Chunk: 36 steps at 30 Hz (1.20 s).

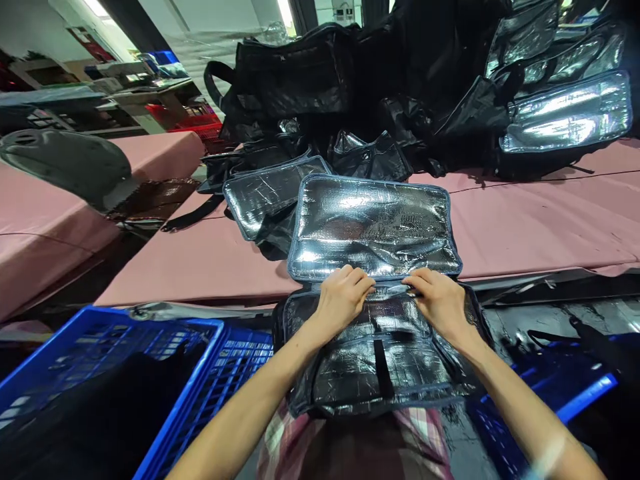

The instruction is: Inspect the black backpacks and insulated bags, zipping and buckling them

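Note:
An open black bag with a silver foil lining [345,373] rests at the front edge of the table, over my lap. Its foil-lined lid [375,227] is folded back onto the table. My left hand [345,293] pinches the seam between lid and body, left of its middle. Farther right on the same seam, my right hand [440,300] has its thumb and fingers closed on the edge. A black strap [383,369] runs down the inside of the bag between my forearms.
More foil-lined black bags [295,77] are piled along the back of the pink-covered table [540,220]. A blue crate [100,320] with dark material stands at left, another blue crate [590,398] at right. A grey chair back [70,163] is at far left.

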Tool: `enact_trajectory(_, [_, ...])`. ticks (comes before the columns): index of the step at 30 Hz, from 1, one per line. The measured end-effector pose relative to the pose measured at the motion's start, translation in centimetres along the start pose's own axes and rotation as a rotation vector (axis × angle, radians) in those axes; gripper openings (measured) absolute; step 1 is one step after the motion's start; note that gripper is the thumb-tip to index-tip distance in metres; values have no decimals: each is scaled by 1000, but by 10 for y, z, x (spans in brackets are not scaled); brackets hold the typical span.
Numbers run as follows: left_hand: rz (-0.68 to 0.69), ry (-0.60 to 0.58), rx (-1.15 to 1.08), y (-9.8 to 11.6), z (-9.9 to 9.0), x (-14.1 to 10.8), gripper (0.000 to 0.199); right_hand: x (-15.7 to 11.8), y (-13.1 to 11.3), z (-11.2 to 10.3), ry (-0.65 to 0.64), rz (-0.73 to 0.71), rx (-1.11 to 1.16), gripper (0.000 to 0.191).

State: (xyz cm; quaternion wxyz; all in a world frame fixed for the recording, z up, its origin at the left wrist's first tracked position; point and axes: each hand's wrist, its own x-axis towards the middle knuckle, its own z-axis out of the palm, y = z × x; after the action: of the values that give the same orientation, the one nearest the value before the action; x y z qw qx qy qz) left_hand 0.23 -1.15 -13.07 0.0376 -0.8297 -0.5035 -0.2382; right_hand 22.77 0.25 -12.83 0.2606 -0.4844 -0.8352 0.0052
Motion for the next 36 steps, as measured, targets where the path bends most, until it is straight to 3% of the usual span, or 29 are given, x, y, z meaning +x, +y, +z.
enact_trajectory(2, [-122,-208,-121,-6,-2,18,14,22,5,2,-172,25,52,29])
enact_trajectory(5, [-194,-573,-420,-20,-8,44,14,57,21,2,-604,57,382,13])
enact_trajectory(7, [-175,-669,-572,-29,-9,54,14,72,31,2,-785,67,579,18])
enact_trajectory(9, [-168,-679,-652,-35,-7,56,12,77,36,4,-821,91,681,22])
enact_trajectory(13, [-149,-652,-650,-37,-2,50,13,72,38,9,-765,117,701,25])
enact_trajectory(17, [-126,-572,-479,-32,-8,39,17,66,38,10,-763,119,695,27])
enact_trajectory(21, [-93,-440,-198,-37,-29,13,30,66,35,6,-738,95,705,27])
enact_trajectory(25, [-184,-340,-82,-65,-62,-29,31,65,34,3,-697,116,648,30])
enact_trajectory(28, [-425,-317,-202,-89,-81,-55,22,62,35,2,-699,139,603,30])
enact_trajectory(30, [-588,-297,-404,-98,-79,-64,33,59,35,2,-705,129,628,28])
enact_trajectory(33, [-726,-218,-667,-96,-57,-63,46,52,32,4,-672,76,667,23])
enact_trajectory(36, [-848,-72,-883,-77,-31,-52,50,46,22,9,-482,72,564,25])
